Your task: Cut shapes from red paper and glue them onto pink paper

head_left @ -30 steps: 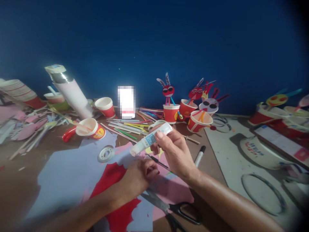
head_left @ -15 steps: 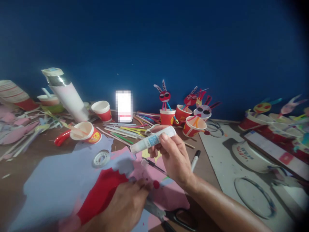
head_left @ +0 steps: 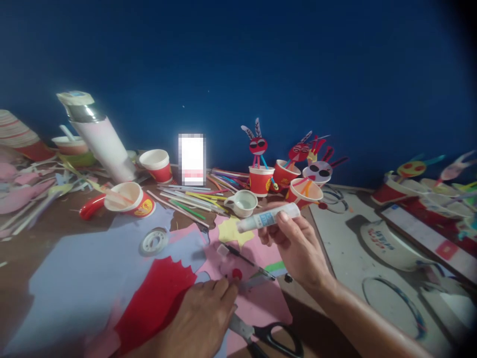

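In my right hand point(head_left: 303, 248) is a white glue tube point(head_left: 269, 217) with a blue label, gripped between thumb and fingers and held at a slant above the pink foam sheet point(head_left: 261, 303). My left hand point(head_left: 206, 308) rests low over the sheets, its fingers bent and close together. A small red disc point(head_left: 237, 274) shows at its fingertips; what lies under the fingers is hidden. Beside this hand are a red foam piece point(head_left: 156, 293) and black-handled scissors point(head_left: 276, 338). A black pen point(head_left: 246, 258) lies between the hands, near a yellow cutout point(head_left: 233, 231).
A tape roll point(head_left: 154, 241) lies on the blue sheet point(head_left: 82, 268). Behind stand a white mug point(head_left: 244, 203), coloured sticks point(head_left: 190, 199), red paper cups point(head_left: 155, 166) and a bottle point(head_left: 102, 144). Cup figures point(head_left: 260, 179) line the wall. A tilted white bowl point(head_left: 387, 243) is at right.
My right hand has moved right and slightly down with the glue tube, uncovering the mug and covering a marker. The red disc now shows closer to my left fingertips. The view has shifted slightly.
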Action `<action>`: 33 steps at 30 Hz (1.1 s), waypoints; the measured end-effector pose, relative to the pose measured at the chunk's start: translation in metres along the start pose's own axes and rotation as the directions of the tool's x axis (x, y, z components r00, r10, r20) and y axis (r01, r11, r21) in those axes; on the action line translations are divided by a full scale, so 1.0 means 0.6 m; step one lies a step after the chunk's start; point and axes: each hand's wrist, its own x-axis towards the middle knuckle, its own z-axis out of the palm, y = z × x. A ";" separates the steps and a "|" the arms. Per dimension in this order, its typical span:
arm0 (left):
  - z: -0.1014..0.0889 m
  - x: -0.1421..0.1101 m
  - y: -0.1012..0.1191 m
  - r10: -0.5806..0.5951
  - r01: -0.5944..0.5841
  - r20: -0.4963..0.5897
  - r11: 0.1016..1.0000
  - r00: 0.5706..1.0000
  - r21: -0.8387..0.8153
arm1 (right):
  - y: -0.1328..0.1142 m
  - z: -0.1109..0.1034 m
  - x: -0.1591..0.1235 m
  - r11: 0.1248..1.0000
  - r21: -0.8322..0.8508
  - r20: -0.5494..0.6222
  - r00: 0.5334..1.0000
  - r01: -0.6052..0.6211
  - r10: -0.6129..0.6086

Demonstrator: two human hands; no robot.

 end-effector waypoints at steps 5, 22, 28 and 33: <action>0.016 -0.005 -0.001 0.040 -0.039 -0.044 0.999 0.998 0.030 | -0.001 -0.022 -0.036 0.864 -0.496 0.075 0.996 0.085 -0.055; 0.023 -0.003 0.004 -0.040 0.033 -0.132 0.998 0.990 -0.057 | 0.070 -0.039 -0.062 0.342 -0.822 0.505 0.860 0.455 0.070; 0.017 -0.005 -0.003 -0.005 0.000 -0.056 0.996 0.998 -0.093 | 0.074 -0.034 -0.058 0.302 -0.835 0.502 0.862 0.460 0.074; 0.001 -0.007 -0.002 0.000 0.001 0.005 0.997 1.000 -0.078 | 0.065 -0.023 -0.055 0.239 -0.851 0.497 0.864 0.467 0.081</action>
